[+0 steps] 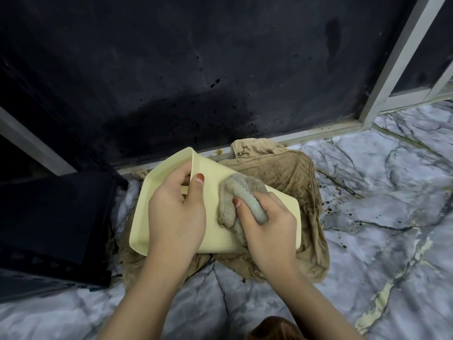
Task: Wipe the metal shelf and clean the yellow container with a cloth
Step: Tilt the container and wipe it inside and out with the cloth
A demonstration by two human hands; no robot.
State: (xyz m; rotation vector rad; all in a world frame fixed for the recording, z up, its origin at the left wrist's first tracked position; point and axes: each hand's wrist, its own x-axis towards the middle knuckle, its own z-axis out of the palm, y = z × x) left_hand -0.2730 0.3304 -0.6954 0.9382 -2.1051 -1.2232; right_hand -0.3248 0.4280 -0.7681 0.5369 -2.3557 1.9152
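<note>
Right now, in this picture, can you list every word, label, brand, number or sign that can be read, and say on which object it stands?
None: no readable text shows anywhere in the head view.
The pale yellow plastic container, held by the left hand, has plain walls with no label.
The grey-beige wiping cloth in the right hand shows only a dotted weave.
The black metal shelf and the dark wall panel carry stains only, no marks.

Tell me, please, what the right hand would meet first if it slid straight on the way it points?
Probably the left hand gripping the container; the right hand and cloth point up-left across its side, though depth is unclear.
</note>
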